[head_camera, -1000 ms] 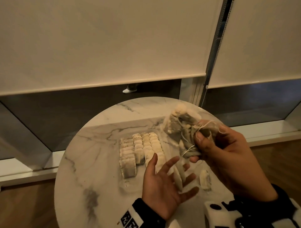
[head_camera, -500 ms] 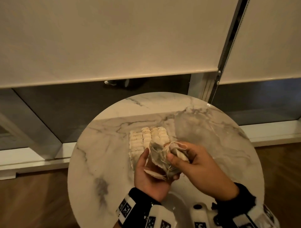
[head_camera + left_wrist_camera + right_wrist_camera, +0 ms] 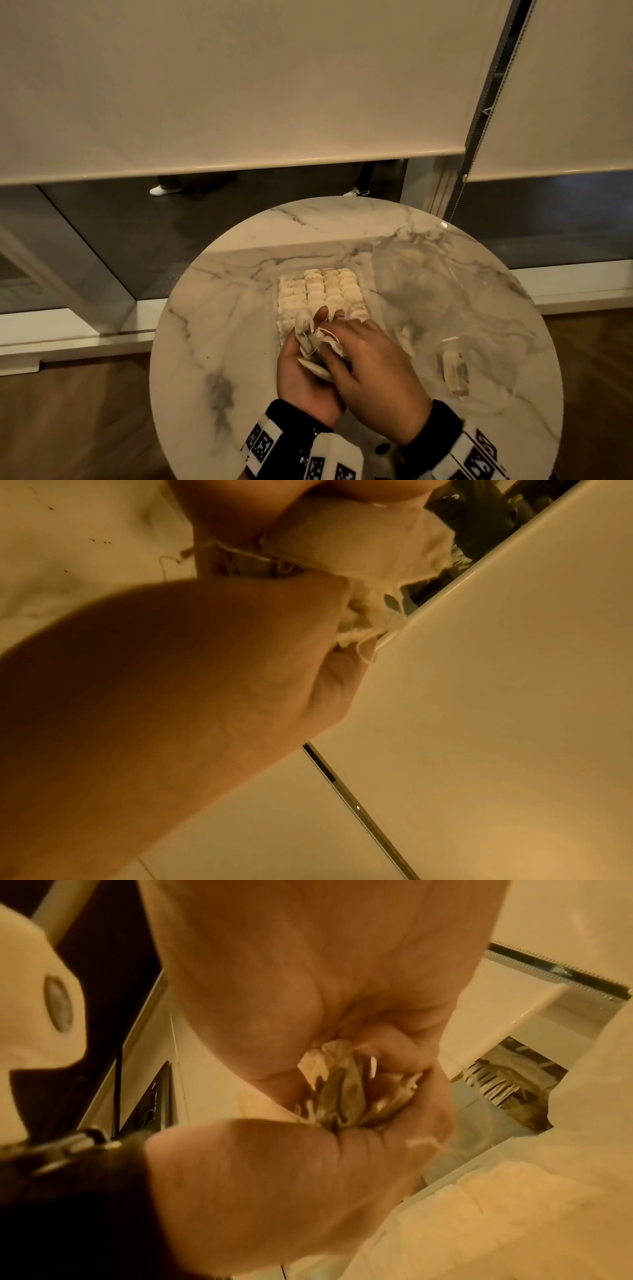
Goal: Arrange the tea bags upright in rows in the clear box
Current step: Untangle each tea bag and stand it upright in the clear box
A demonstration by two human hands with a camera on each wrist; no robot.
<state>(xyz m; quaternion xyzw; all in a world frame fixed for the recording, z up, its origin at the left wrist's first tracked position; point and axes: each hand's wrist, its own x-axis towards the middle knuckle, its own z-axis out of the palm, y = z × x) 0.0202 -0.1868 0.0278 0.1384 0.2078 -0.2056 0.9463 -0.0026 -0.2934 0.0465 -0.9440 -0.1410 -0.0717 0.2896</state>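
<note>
On the round marble table [image 3: 219, 308] the clear box [image 3: 369, 295] holds several rows of upright tea bags [image 3: 322, 293]. Both hands meet at the box's near end, above the front row. My left hand [image 3: 306, 337] lies palm up and cups a bunch of tea bags [image 3: 313, 344] with loose strings. My right hand [image 3: 337, 342] lies over them from the right and pinches the bunch. The left wrist view shows the bunch [image 3: 359, 542] squeezed between both hands, and the right wrist view shows the bunch [image 3: 339, 1093] gripped in curled fingers. The front of the box is hidden by the hands.
A crumpled clear plastic bag [image 3: 428, 291] lies right of the box. One loose tea bag [image 3: 454, 373] rests on the table at the right. Behind the table are a low window and roller blinds [image 3: 239, 85]. Wooden floor surrounds the table.
My right hand has carried the bunch of tea bags from the right side into my open left palm. Both hands now hold it together at the box's near end.
</note>
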